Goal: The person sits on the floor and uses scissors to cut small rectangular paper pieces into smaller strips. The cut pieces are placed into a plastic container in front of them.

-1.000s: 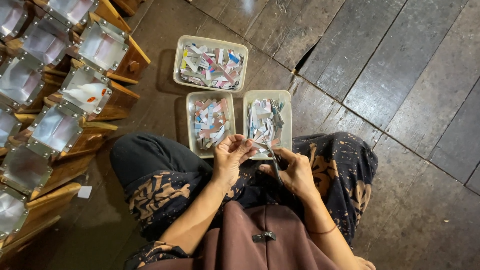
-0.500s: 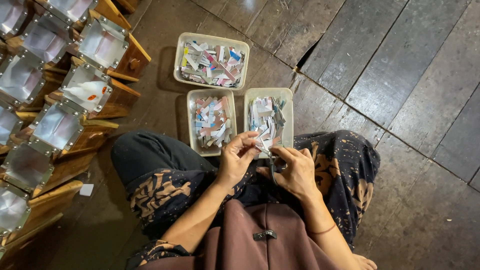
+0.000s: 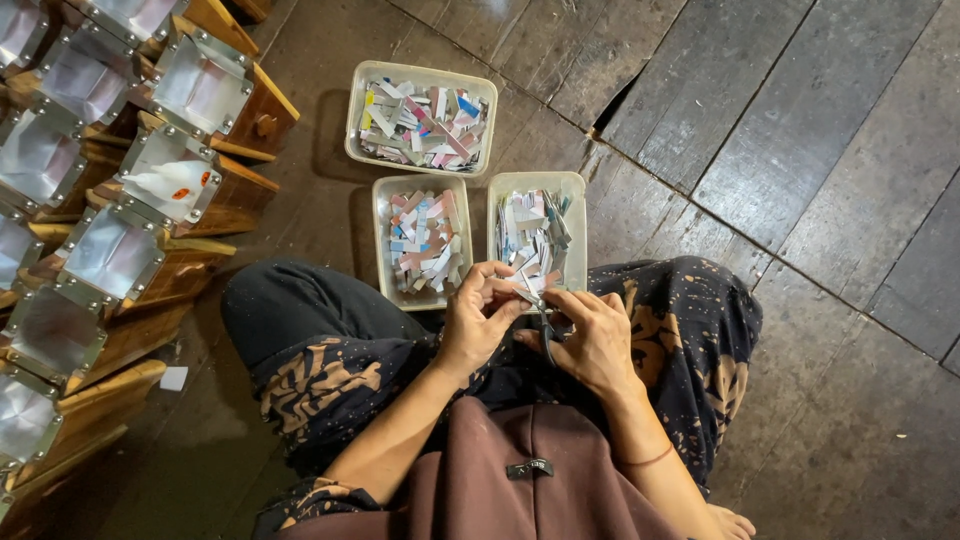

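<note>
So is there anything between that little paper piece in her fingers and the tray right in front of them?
Nothing visible. The paper piece, pinched between left hand and right hand, hangs at the near rim of the right-hand tray, which lies open-topped and uncovered.

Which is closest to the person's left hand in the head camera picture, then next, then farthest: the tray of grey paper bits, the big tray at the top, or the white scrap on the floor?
From the left hand:
1. Tray of grey paper bits, just above it to the right.
2. Big tray, higher up, beyond the two smaller trays.
3. White scrap, far left on the floor beside the wooden frames.
</note>
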